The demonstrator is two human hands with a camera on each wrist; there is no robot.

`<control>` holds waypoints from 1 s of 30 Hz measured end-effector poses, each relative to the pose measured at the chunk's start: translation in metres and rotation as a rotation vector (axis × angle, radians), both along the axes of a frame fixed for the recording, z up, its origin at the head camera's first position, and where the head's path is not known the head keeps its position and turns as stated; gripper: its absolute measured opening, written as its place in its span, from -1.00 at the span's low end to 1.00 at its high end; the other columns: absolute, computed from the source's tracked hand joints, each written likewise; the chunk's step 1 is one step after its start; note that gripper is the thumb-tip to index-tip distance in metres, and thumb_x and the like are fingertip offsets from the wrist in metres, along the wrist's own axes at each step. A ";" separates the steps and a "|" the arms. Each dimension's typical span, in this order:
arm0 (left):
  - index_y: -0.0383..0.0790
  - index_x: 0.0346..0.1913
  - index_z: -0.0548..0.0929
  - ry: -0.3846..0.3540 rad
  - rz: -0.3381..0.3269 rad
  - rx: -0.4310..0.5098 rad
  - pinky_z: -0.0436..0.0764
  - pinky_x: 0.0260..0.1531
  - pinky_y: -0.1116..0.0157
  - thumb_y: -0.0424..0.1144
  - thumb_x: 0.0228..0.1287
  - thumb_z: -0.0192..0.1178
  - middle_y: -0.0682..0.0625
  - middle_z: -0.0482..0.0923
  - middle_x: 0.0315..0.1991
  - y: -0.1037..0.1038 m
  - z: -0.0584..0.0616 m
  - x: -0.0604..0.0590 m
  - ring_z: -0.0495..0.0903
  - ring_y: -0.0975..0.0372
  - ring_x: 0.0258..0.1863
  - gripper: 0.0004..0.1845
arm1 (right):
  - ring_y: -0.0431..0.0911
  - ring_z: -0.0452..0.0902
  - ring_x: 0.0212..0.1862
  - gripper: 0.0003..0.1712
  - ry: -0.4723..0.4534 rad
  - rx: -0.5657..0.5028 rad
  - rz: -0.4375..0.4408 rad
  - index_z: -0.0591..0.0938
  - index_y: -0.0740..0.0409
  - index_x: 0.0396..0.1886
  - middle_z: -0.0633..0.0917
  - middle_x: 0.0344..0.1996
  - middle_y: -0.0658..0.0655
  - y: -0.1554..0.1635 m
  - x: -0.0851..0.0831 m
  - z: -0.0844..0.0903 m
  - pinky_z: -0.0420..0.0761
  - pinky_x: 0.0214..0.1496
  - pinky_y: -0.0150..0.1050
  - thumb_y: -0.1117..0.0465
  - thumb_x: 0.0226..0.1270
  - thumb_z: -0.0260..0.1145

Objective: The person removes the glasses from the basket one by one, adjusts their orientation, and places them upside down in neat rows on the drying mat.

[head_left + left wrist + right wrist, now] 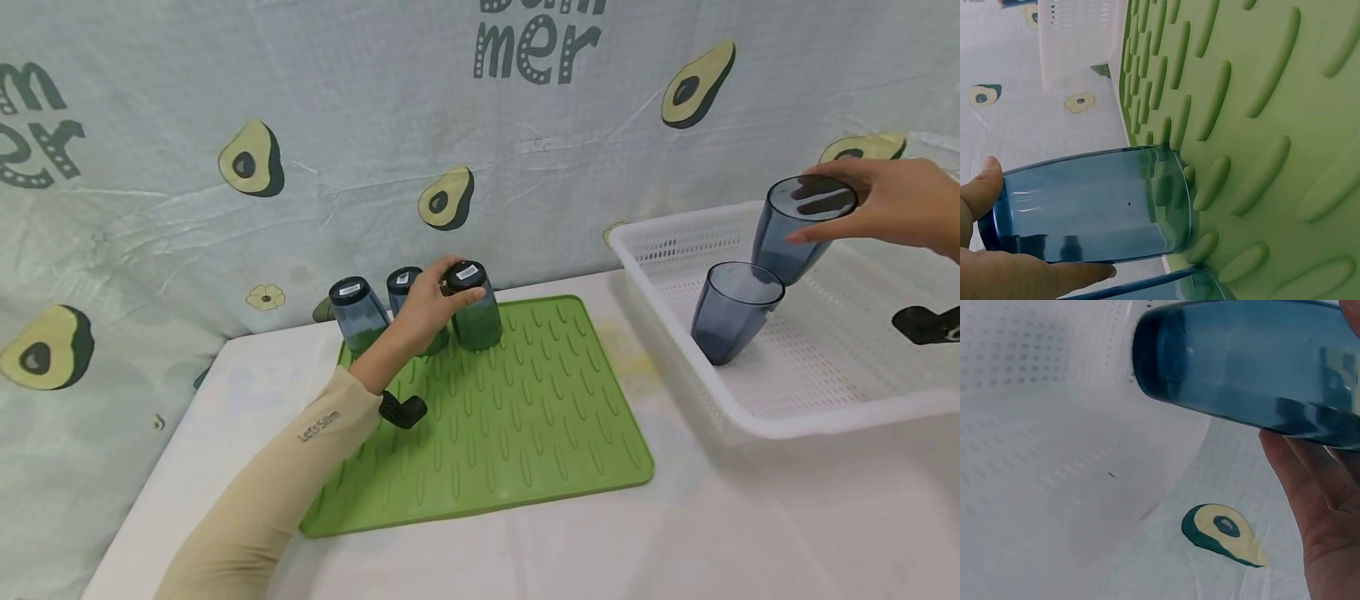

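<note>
A pale cloth backdrop (555, 150), printed with avocados and partial lettering, is hung behind a table (570, 550) covered in white. On the table a green ridged drying mat (510, 425) is laid, and to its right a white perforated plastic basket (825, 425) is set.

Three blue-tinted tumblers are stood upside down along the mat's back edge. The right-hand inverted tumbler (477, 321) is gripped near its upturned base between the thumb and fingers of the left hand (431, 308), its rim against the mat. The middle inverted tumbler (397, 293) is partly hidden by that hand, while the left-hand inverted tumbler (360, 312) is left untouched, close to the beige sleeve (277, 467).

Near the basket's back, an upright tumbler (787, 242) is held around its rim by the right hand (892, 204), thumb and fingers on opposite sides. Whether the basket floor is touched by it cannot be told, as its foot is partly covered by a second upright tumbler (731, 321), which is stood inside the basket beside the left wall, in front of the held one.
</note>
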State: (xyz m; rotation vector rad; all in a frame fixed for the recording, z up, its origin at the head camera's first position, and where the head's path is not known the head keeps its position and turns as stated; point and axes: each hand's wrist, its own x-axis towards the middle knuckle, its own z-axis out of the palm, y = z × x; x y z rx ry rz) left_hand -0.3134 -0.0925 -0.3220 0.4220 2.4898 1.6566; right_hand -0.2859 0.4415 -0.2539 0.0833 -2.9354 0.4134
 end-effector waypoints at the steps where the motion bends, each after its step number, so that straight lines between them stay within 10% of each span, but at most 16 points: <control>1: -0.13 0.57 0.23 0.000 0.000 0.002 0.53 0.22 -0.01 -0.22 0.43 0.31 -0.15 0.27 0.46 -0.001 0.000 0.000 0.51 0.00 0.21 -0.26 | 0.45 0.48 -0.05 0.15 -0.003 -0.003 -0.009 0.34 0.42 0.42 0.51 0.08 0.68 0.000 0.001 0.001 0.43 -0.04 0.44 -0.18 0.04 0.62; 10: -0.11 0.58 0.21 0.017 0.020 -0.011 0.53 0.21 -0.01 -0.21 0.44 0.30 -0.14 0.26 0.47 -0.008 0.000 0.002 0.51 0.00 0.23 -0.25 | 0.58 0.30 0.13 0.15 -0.067 -0.056 0.027 0.14 0.46 0.46 0.36 0.21 0.71 -0.007 0.001 0.017 0.31 0.09 0.54 -0.13 0.19 0.55; 16: -0.11 0.58 0.20 0.021 0.009 0.000 0.50 0.26 -0.04 -0.19 0.46 0.27 -0.15 0.23 0.49 -0.012 -0.002 0.004 0.47 -0.01 0.30 -0.27 | 0.32 0.56 -0.09 0.03 -0.025 -0.106 0.062 0.24 0.43 0.38 0.45 0.11 0.67 -0.010 0.002 0.014 0.60 -0.17 0.19 0.00 0.16 0.60; 20: -0.10 0.58 0.20 0.025 0.008 -0.013 0.48 0.28 -0.04 -0.17 0.46 0.28 -0.12 0.18 0.53 -0.013 -0.001 0.004 0.44 0.00 0.33 -0.26 | 0.51 0.50 -0.10 0.05 -0.004 -0.111 0.062 0.24 0.44 0.39 0.46 0.08 0.67 -0.015 0.006 0.012 0.58 -0.22 0.27 0.02 0.13 0.62; 22: -0.11 0.58 0.20 0.031 0.008 -0.017 0.49 0.27 -0.03 -0.17 0.46 0.27 -0.12 0.20 0.52 -0.014 -0.001 0.004 0.45 0.01 0.32 -0.27 | 0.43 0.52 -0.06 0.06 0.016 -0.133 0.066 0.24 0.43 0.42 0.45 0.12 0.65 -0.017 0.007 0.011 0.64 -0.20 0.11 0.03 0.12 0.63; 28: -0.13 0.53 0.28 0.040 -0.003 -0.002 0.52 0.23 -0.02 -0.22 0.46 0.27 -0.16 0.37 0.40 -0.016 0.001 0.004 0.50 0.01 0.25 -0.33 | -0.55 0.41 -0.28 0.04 0.120 -0.267 0.092 0.31 0.33 0.46 0.45 -0.19 -0.37 -0.015 0.005 0.008 0.37 -0.45 -0.66 0.13 0.07 0.66; 30: -0.13 0.53 0.28 0.040 0.003 -0.006 0.52 0.23 -0.02 -0.22 0.46 0.27 -0.16 0.37 0.39 -0.017 0.001 0.005 0.50 0.01 0.25 -0.34 | -0.66 0.24 -0.34 0.08 0.133 -0.263 0.080 0.30 0.32 0.50 0.52 -0.12 -0.27 -0.016 0.005 0.008 0.34 -0.45 -0.67 0.12 0.06 0.67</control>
